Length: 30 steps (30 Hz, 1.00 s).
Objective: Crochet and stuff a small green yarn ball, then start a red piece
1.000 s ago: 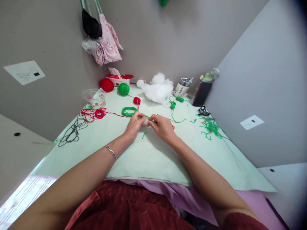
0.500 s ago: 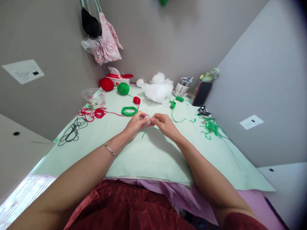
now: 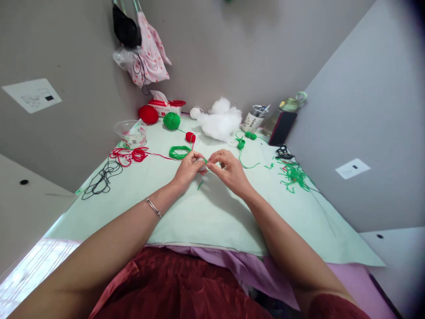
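Note:
My left hand (image 3: 188, 172) is closed around a small rounded white piece (image 3: 202, 168), mostly hidden by the fingers. A bit of green yarn (image 3: 206, 161) shows at the top of that piece. The thumb and forefinger of my right hand (image 3: 229, 172) pinch at this green bit, with the other fingers curled loosely. Just below the hands a short green yarn end (image 3: 200, 185) shows over the cloth. A coil of green yarn (image 3: 179, 152) lies beyond my left hand, near a small red yarn ball (image 3: 190, 137).
White stuffing (image 3: 221, 120) is heaped at the back beside a pen holder (image 3: 253, 121). A phone (image 3: 282, 128) leans at the right, behind green yarn scraps (image 3: 295, 175). At left lie red yarn (image 3: 137, 154), black cord (image 3: 103, 179) and a clear tub (image 3: 131, 135). A green ball (image 3: 171, 120) stands behind.
My right hand has lifted slightly and its fingers have opened up from around the white piece. Green yarn now shows between the fingertips. My left hand keeps its hold.

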### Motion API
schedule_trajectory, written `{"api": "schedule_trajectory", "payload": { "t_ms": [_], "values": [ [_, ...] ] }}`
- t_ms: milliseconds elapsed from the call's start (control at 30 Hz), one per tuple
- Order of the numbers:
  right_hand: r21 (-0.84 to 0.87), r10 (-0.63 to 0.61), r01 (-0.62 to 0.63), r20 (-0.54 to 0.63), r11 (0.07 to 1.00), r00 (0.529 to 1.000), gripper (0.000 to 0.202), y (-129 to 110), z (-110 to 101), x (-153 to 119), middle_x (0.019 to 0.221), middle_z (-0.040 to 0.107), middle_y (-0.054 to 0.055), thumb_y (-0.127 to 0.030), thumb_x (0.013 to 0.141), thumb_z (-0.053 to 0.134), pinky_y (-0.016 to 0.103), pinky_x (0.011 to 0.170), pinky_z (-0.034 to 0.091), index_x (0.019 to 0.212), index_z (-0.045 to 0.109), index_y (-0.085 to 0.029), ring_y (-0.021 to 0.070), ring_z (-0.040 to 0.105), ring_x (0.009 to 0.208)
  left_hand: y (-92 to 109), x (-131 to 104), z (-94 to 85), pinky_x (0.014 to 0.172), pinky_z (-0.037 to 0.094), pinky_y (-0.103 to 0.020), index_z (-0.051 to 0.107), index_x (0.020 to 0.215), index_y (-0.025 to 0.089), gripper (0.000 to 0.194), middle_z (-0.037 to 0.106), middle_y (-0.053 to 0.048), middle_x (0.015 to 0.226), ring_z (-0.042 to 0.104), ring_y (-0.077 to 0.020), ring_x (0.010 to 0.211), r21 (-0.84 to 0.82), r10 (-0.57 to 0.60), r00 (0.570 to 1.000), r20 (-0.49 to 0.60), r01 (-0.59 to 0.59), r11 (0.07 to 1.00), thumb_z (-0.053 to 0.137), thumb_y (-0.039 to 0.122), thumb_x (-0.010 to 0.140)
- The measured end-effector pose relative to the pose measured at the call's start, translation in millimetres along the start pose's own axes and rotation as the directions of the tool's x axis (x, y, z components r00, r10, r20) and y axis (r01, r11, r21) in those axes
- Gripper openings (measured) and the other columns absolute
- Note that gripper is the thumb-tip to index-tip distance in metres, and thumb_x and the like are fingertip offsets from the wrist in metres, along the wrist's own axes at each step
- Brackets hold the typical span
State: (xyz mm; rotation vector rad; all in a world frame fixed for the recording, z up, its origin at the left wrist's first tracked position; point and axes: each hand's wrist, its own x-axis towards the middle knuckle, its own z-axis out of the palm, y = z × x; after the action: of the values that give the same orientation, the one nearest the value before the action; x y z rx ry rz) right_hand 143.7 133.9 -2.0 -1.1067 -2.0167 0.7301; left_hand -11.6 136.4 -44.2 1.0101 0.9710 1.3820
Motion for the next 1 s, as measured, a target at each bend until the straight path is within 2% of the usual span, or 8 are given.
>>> {"api": "schedule_trajectory", "payload": {
  "t_ms": [167, 267, 400, 500, 600, 700, 800, 1000],
  "values": [
    [0.380, 0.077, -0.069, -0.007, 0.922, 0.997, 0.025, 9.4, -4.2, 6.1, 0.097, 0.071, 0.007, -0.036, 0.088, 0.056, 0.033, 0.072, 0.051, 0.068, 0.054, -0.021, 0.0170, 0.060, 0.077, 6.8, -3.9, 2.9, 0.071, 0.055, -0.032, 0.053, 0.083, 0.021, 0.019, 0.066, 0.004, 0.067, 0.067, -0.0151, 0.063, -0.037, -0.027, 0.998, 0.055, 0.029, 0.999, 0.069, 0.017, 0.073],
    [0.307, 0.069, -0.028, -0.124, 0.951, 0.990, 0.024, 8.8, -1.8, 5.2, 0.101, 0.069, 0.008, -0.037, 0.087, 0.062, 0.035, 0.076, 0.050, 0.068, 0.057, -0.022, 0.0209, 0.060, 0.091, 6.6, -3.1, 0.9, 0.070, 0.054, -0.031, 0.051, 0.081, 0.021, 0.021, 0.066, 0.004, 0.070, 0.067, -0.0139, 0.061, -0.049, -0.015, 0.999, 0.029, 0.016, 0.999, 0.068, 0.015, 0.071],
    [0.061, -0.110, 0.125, -0.210, 0.990, 0.972, 0.022, 0.9, -3.1, 0.6, 0.114, 0.069, 0.008, -0.035, 0.086, 0.071, 0.040, 0.091, 0.047, 0.069, 0.064, -0.024, 0.0263, 0.057, 0.114, 3.2, -0.2, -3.3, 0.068, 0.053, -0.030, 0.051, 0.080, 0.022, 0.021, 0.064, 0.006, 0.069, 0.068, -0.0138, 0.060, -0.047, 0.004, 1.000, -0.021, -0.005, 0.999, 0.069, 0.015, 0.071],
    [0.318, -0.064, 0.080, -0.060, 0.945, 0.996, 0.028, -0.8, -6.2, 0.8, 0.107, 0.071, 0.007, -0.038, 0.089, 0.065, 0.036, 0.078, 0.050, 0.067, 0.056, -0.022, 0.0220, 0.064, 0.094, 2.1, 0.8, -3.7, 0.068, 0.054, -0.030, 0.053, 0.080, 0.021, 0.022, 0.064, 0.006, 0.071, 0.069, -0.0145, 0.061, -0.042, 0.011, 0.999, -0.038, -0.012, 0.999, 0.072, 0.016, 0.071],
    [0.461, 0.075, -0.071, 0.008, 0.885, 0.997, 0.025, 4.1, -7.1, 3.7, 0.093, 0.068, 0.004, -0.040, 0.089, 0.061, 0.030, 0.057, 0.044, 0.076, 0.049, -0.023, 0.0136, 0.056, 0.061, 2.3, 0.6, -2.7, 0.071, 0.056, -0.031, 0.055, 0.081, 0.020, 0.021, 0.068, 0.003, 0.080, 0.070, -0.0140, 0.064, -0.053, 0.009, 0.999, -0.051, -0.012, 0.999, 0.073, 0.017, 0.071],
    [0.189, 0.089, -0.076, -0.057, 0.979, 0.994, 0.019, 10.8, -4.7, 5.1, 0.096, 0.069, 0.003, -0.037, 0.085, 0.064, 0.029, 0.060, 0.042, 0.093, 0.054, -0.023, 0.0122, 0.051, 0.060, 2.1, 0.6, -2.3, 0.074, 0.056, -0.032, 0.055, 0.082, 0.020, 0.019, 0.069, 0.002, 0.082, 0.069, -0.0137, 0.066, -0.071, -0.004, 0.998, -0.070, -0.001, 0.997, 0.071, 0.017, 0.072],
    [-0.059, 0.046, -0.047, -0.024, 0.997, 0.999, 0.013, 14.0, -0.4, 4.1, 0.085, 0.069, 0.001, -0.032, 0.083, 0.068, 0.029, 0.069, 0.039, 0.088, 0.061, -0.022, 0.0144, 0.052, 0.067, 0.4, 0.4, -2.0, 0.074, 0.055, -0.030, 0.054, 0.082, 0.020, 0.019, 0.068, 0.003, 0.079, 0.067, -0.0130, 0.067, -0.083, -0.014, 0.996, -0.083, 0.008, 0.997, 0.070, 0.016, 0.073],
    [-0.130, 0.101, -0.102, -0.015, 0.986, 0.995, 0.016, 14.3, 6.7, 3.6, 0.060, 0.054, -0.004, -0.029, 0.085, 0.066, 0.028, 0.065, 0.031, 0.072, 0.064, -0.021, 0.0136, 0.046, 0.062, -2.2, -0.9, 0.4, 0.075, 0.058, -0.031, 0.054, 0.080, 0.020, 0.021, 0.066, 0.003, 0.074, 0.065, -0.0136, 0.070, -0.128, -0.076, 0.997, -0.013, 0.074, 0.989, 0.073, 0.014, 0.072]
  ]
}}
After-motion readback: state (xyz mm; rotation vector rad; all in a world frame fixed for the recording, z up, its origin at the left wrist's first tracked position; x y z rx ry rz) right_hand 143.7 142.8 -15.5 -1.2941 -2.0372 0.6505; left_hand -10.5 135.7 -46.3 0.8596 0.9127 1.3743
